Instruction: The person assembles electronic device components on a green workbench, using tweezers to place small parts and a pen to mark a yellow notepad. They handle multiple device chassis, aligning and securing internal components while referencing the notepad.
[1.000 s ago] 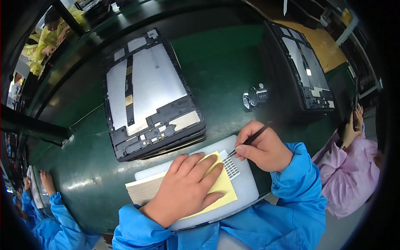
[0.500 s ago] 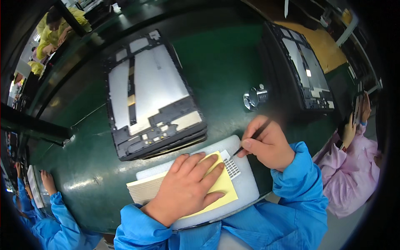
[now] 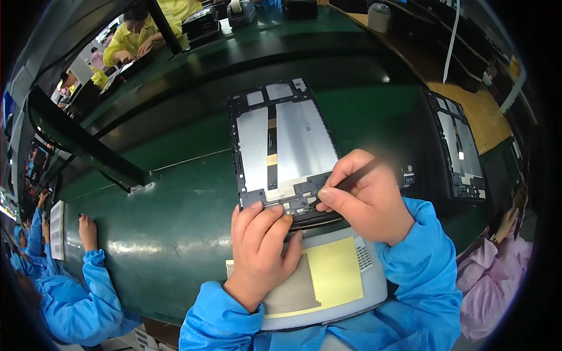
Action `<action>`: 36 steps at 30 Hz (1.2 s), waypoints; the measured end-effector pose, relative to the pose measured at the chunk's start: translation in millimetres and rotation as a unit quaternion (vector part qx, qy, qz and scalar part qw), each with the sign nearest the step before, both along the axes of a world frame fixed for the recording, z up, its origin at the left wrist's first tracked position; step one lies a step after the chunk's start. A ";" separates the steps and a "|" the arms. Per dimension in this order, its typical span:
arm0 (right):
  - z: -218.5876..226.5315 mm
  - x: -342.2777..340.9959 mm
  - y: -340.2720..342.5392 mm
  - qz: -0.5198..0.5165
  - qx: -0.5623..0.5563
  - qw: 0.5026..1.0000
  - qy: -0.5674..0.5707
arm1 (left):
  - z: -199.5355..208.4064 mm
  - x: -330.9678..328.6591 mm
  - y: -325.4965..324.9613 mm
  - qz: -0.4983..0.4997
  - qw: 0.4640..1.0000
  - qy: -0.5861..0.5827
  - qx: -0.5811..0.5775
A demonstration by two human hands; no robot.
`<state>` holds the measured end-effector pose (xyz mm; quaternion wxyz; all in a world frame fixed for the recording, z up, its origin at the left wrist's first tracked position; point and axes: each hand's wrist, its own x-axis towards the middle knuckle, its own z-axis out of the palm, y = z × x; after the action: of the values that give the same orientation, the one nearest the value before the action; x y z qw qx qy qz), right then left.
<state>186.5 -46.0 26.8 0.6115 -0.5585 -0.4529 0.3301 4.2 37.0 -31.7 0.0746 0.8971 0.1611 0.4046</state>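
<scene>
head | left fisheye | faces down | close above hands (image 3: 259, 245), green bench (image 3: 158, 248)

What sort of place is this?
Probably an electronics workshop: a tablet-like device with inner parts bare tops a stack on a green table, with a co-worker in blue at left and another in pink at right.

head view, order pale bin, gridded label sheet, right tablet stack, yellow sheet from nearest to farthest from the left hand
From the left hand:
1. Yellow sheet, just right
2. Gridded label sheet, past the yellow sheet's edge
3. Right tablet stack, far right
4. Pale bin, at the back
</scene>
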 end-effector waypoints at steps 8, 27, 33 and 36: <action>-0.7 -5.8 2.2 0.006 0.001 0.997 -0.073 | 1.2 1.1 -0.1 0.001 1.000 -0.002 0.005; -43.5 -2.0 11.7 -0.154 0.279 0.941 0.113 | 5.6 0.4 27.4 -0.099 0.751 -0.238 -0.608; -27.0 -28.5 -10.6 -0.011 0.273 0.958 0.089 | 42.1 -46.5 -9.8 -0.159 0.682 -0.310 -0.643; -7.0 -32.6 -25.9 0.134 0.262 0.954 0.050 | 13.0 -106.2 -19.3 -0.228 0.644 -0.317 -0.658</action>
<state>153.9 -71.9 19.8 0.7080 -0.2959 -0.5633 0.3063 -101.9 17.7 -18.7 0.7819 0.4370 0.1419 0.4213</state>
